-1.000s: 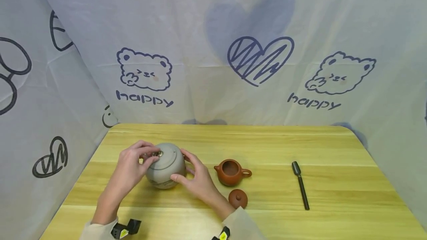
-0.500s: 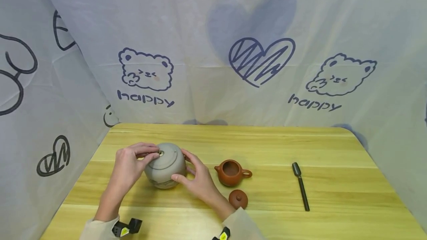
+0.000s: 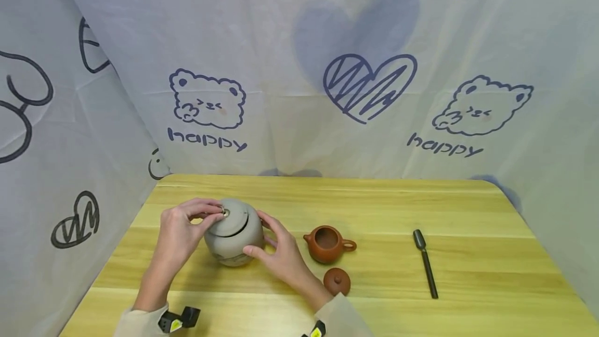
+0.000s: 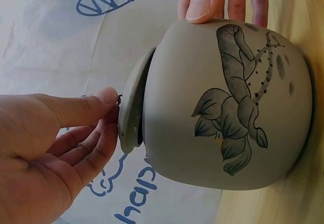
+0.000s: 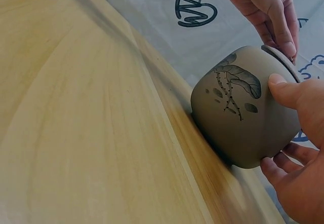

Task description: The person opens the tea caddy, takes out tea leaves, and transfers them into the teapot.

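A round grey jar (image 3: pixel 236 248) with a dark painted lotus stands on the wooden table, left of the middle. Its grey lid (image 3: pixel 232 226) is tilted, and a dark gap shows between lid and rim in the left wrist view. Thumb and fingers of my left hand (image 3: pixel 184 230) pinch the small metal ring (image 4: pixel 119 99) on top of the lid. My right hand (image 3: pixel 283 254) grips the jar's right side, thumb in front and fingers round the back. The jar's inside is hidden.
Right of the jar stand a small brown clay teapot (image 3: pixel 325 245), uncovered, and its round lid (image 3: pixel 337 281). Farther right lies a dark tea scoop (image 3: pixel 425 264). A white cloth (image 3: pixel 299 92) with drawings hangs behind the table.
The jar's lid, seated flat before, is now raised at its near right edge with a dark gap beneath. The right hand keeps its grip on the jar.
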The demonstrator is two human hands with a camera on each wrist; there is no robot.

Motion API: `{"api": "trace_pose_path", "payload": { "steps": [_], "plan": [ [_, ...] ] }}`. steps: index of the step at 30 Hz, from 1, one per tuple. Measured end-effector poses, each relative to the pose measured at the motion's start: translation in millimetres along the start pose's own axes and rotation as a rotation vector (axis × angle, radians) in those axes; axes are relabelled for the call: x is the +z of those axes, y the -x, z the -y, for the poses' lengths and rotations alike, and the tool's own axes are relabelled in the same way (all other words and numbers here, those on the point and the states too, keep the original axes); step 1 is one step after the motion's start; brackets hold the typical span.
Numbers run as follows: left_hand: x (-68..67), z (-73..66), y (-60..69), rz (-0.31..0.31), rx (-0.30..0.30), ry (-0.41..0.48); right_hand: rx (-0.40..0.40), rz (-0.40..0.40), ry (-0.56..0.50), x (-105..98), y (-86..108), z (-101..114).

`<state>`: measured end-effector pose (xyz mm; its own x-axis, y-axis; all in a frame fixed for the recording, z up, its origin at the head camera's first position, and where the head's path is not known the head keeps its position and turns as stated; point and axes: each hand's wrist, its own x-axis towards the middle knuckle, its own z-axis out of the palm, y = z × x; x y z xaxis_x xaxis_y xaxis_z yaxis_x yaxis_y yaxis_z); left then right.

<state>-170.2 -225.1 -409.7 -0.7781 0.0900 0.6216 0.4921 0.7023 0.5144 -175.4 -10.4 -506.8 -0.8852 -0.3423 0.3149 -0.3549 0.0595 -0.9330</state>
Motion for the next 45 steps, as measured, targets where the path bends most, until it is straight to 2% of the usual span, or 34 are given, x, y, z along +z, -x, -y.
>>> {"api": "trace_pose_path", "payload": {
  "steps": [5, 14, 21, 32, 45],
  "plan": [
    [-2.0, 2.4, 0.1, -0.015, 0.022, 0.002, -0.009, -0.001, 0.003, 0.5, 0.2, -0.2],
    [-9.0, 6.3, 0.3, -0.065, 0.021, -0.002, -0.011, -0.01, 0.008, 0.8, 1.3, 0.4],
    [-16.4, 15.1, 0.1, -0.073, -0.02, -0.042, -0.01, -0.014, 0.003, 0.9, 1.5, 0.5],
    [-32.1, 25.2, 0.6, -0.079, -0.104, -0.018, -0.012, -0.021, 0.001, 1.0, 0.4, 0.0],
    [-45.1, 43.0, 1.1, -0.111, -0.17, -0.042, -0.001, -0.028, -0.009, 1.6, -0.2, 2.7]
  ]
}}
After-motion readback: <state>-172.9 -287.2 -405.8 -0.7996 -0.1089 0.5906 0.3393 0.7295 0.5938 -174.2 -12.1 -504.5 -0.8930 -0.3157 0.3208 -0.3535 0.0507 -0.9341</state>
